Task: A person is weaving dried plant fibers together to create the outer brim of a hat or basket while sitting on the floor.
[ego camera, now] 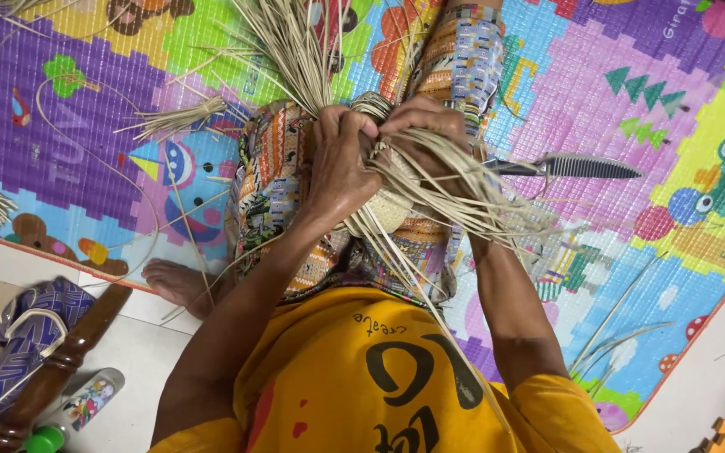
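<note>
Both hands, left hand [341, 159] and right hand [425, 134], close their fingers on the woven straw piece [388, 205]

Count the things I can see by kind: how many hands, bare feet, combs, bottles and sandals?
Hands: 2, the left hand and the right hand, both gripping the woven straw piece
Bare feet: 1, the foot
Combs: 1, the comb on the play mat
Bottles: 1, the bottle
Sandals: 1, the sandal
Total: 6
</note>
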